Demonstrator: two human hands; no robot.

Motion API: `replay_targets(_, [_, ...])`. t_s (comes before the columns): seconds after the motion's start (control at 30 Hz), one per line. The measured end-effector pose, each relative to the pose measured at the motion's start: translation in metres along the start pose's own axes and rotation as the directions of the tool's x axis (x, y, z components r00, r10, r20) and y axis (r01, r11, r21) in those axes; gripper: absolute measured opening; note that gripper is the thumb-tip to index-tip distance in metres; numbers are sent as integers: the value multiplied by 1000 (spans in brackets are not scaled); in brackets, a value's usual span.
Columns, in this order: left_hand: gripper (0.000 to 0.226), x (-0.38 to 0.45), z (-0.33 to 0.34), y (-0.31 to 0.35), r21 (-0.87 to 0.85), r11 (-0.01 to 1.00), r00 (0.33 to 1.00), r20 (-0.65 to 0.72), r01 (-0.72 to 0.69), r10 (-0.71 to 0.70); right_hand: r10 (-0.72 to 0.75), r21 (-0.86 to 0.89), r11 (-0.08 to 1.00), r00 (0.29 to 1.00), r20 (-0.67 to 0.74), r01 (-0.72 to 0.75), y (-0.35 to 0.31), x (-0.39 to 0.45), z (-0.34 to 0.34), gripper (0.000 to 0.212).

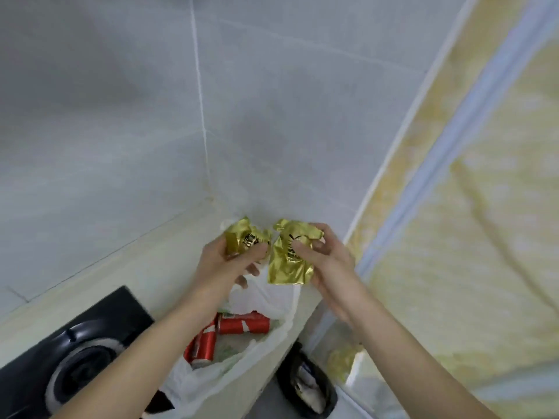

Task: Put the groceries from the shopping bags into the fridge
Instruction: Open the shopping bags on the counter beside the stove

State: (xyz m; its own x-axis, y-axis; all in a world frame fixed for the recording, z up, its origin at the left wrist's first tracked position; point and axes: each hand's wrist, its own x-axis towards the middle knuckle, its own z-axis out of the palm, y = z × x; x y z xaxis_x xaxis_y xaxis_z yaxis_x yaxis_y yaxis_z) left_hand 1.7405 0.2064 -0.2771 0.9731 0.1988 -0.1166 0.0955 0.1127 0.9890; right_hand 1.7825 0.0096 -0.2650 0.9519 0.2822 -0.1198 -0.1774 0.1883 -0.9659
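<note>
My left hand [225, 263] grips a crumpled gold foil packet [242, 238] with black print. My right hand [328, 261] holds a second gold foil packet [287, 264], thumb pressed on its front. Both packets are raised side by side above an open white plastic shopping bag [272, 337] on the counter. Inside the bag lie red drink cans [242, 325] on their sides. The fridge is not in view.
A black gas hob [69, 367] with a round burner sits at lower left on the pale counter [145, 267]. Grey tiled walls meet in a corner behind. A yellow-patterned panel [469, 237] fills the right side. A black bin [305, 385] with rubbish stands on the floor below.
</note>
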Motion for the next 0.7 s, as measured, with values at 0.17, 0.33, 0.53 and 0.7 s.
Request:
replay_targets(0.17, [41,-6,108,55,-12,995,957,274,-96,95,-249,-136,966,935,-253,221,-79,-83,-72,29])
replay_targets(0.33, [34,-53,264,104,-92,975,772,599,-200,215,-422,-269,907,722,-549,326,-146,-197,-166,40])
replay_targets(0.53, [32,-175,447,128,-242,956,448,845,-166,292,-560,-481,825,306,-770,298,-197,-379,-243,34])
replay_targets(0.7, [38,-296,564,151,-374,922,103,918,-105,384,-633,-637,767,-73,-771,83,-232,-514,-267,29])
